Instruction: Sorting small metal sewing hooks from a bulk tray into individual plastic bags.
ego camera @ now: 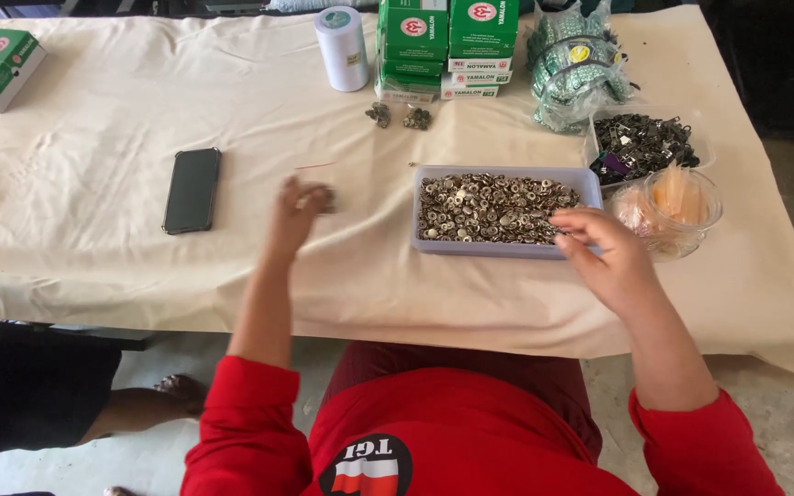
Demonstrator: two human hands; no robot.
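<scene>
Reaching into the tray (434, 241), right hand (604, 253) pinches metal snaps (493, 207); left hand (298, 213) grip blurred, can't tell.

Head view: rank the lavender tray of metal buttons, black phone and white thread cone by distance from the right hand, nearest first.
1. Lavender tray of metal buttons: right hand touches its right end.
2. White thread cone: far edge, up-left.
3. Black phone: far left, past the left hand.
</scene>
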